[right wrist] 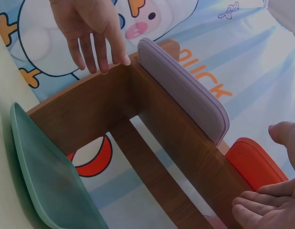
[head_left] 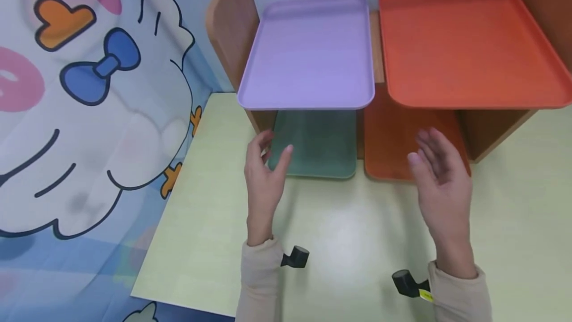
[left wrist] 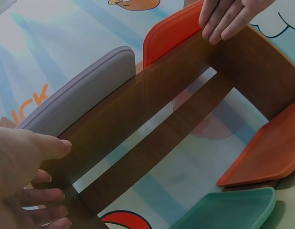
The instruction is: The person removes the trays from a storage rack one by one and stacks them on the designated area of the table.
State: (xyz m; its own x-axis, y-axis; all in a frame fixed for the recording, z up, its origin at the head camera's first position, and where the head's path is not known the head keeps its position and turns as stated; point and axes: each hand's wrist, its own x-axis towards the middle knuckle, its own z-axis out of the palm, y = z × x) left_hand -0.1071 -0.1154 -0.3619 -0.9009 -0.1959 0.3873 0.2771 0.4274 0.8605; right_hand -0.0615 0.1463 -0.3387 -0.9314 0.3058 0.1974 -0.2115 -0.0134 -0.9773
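Note:
My left hand (head_left: 264, 183) hovers in front of the lower left of a wooden shelf (head_left: 227, 29), thumb and fingers spread with nothing held. A green tray (head_left: 317, 148) on the lower level lies just beyond its thumb. On the right, my right hand (head_left: 447, 198) is raised with loosely bent fingers, overlapping the lower orange tray (head_left: 389, 138) in the head view; it too holds nothing. Above them, a purple tray (head_left: 308, 58) and a wider red-orange tray (head_left: 469, 48) rest side by side on the upper level. In the left wrist view, the left thumb (left wrist: 57, 147) overlaps the shelf's side.
The shelf stands on a pale yellow-green table (head_left: 201, 202), whose left edge meets a blue wall covering (head_left: 138, 242) printed with a large white duck. A small black camera (head_left: 298, 256) sticks out from the left sleeve, another (head_left: 405, 283) from the right.

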